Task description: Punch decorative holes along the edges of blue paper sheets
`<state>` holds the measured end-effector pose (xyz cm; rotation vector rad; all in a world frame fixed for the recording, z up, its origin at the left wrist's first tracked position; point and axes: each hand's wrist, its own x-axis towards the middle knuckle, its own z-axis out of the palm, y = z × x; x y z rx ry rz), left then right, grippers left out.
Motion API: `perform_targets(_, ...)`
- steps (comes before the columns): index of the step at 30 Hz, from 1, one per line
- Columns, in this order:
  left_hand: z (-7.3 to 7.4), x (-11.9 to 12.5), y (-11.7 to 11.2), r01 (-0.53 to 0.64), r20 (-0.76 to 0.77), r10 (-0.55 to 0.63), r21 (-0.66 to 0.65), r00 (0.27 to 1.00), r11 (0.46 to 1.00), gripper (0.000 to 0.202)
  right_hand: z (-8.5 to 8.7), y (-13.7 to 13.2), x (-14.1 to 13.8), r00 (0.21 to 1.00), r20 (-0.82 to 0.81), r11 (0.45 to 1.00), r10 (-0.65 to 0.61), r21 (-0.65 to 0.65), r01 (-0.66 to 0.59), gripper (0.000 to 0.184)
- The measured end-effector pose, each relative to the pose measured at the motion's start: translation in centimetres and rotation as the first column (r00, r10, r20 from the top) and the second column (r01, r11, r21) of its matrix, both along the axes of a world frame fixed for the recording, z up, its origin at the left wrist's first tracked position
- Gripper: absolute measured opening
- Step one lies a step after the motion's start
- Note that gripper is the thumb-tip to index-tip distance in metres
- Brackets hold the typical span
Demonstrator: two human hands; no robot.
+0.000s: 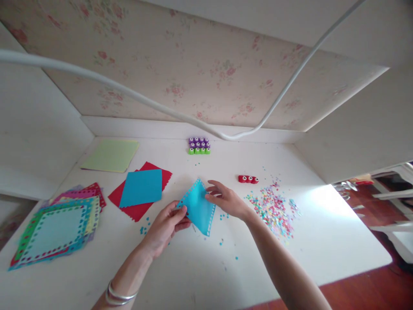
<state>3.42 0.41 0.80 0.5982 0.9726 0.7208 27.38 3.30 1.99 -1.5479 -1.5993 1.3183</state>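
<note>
A blue paper square (197, 207) with punched holes along its edges is held up over the middle of the white table (180, 267). My left hand (166, 227) pinches its left corner between thumb and fingers. My right hand (226, 200) grips its right edge with the fingers curled over it. A few blue punched dots (144, 227) lie under and around the paper.
At the left lies a stack of punched coloured sheets (56, 226). A plain blue sheet (141, 187) rests on red paper (135, 209), with a green sheet (111, 155) behind. Purple and green punches (199, 145) stand at the back, red punches (248, 179) and a confetti pile (274, 206) at the right.
</note>
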Motion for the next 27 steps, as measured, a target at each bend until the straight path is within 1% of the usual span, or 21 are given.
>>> perform_targets(2,0.2,-0.3,-0.2,0.022,0.023,-0.022,0.017,0.999,1.0,0.035,0.1,0.2,0.3,0.989,-0.148,0.994,0.025,-0.105,-0.041,0.057)
perform_targets(4,0.3,-0.4,-0.4,0.032,0.034,-0.032,0.013,0.999,0.999,0.036,0.4,0.1,0.5,0.957,-0.287,0.978,0.036,-0.186,-0.093,0.048)
perform_targets(6,0.4,-0.5,-0.6,0.022,0.042,-0.022,-0.002,0.999,1.0,0.035,0.6,-0.3,0.7,0.916,-0.401,0.957,0.009,-0.263,-0.124,0.042)
perform_targets(8,0.5,-0.6,-0.9,0.018,0.068,-0.016,-0.015,0.998,1.0,0.034,0.8,-0.7,0.9,0.886,-0.46,0.942,-0.06,-0.32,-0.102,0.04)
perform_targets(10,0.4,-0.8,-1.3,0.027,0.106,-0.026,-0.01,0.994,1.0,0.032,0.8,-1.0,1.0,0.88,-0.461,0.941,-0.114,-0.335,-0.053,0.04)
perform_targets(13,0.3,-1.2,-1.8,0.084,0.135,-0.088,0.035,0.987,0.996,0.03,0.6,-1.2,1.3,0.9,-0.417,0.952,-0.128,-0.307,-0.007,0.04)
perform_targets(16,0.2,-1.3,-2.1,0.121,0.066,-0.125,0.072,0.99,0.99,0.033,0.5,-1.2,1.4,0.93,-0.344,0.963,-0.132,-0.265,0.038,0.043)
perform_targets(21,0.1,-0.7,-2.1,0.116,-0.065,-0.108,0.134,0.992,0.984,0.033,0.1,-1.2,1.4,0.954,-0.277,0.974,-0.12,-0.217,0.059,0.047)
perform_targets(27,0.1,-0.4,-2.1,0.165,-0.168,-0.126,0.242,0.978,0.956,0.029,-0.2,-1.6,1.4,0.953,-0.286,0.979,-0.105,-0.196,0.049,0.041)
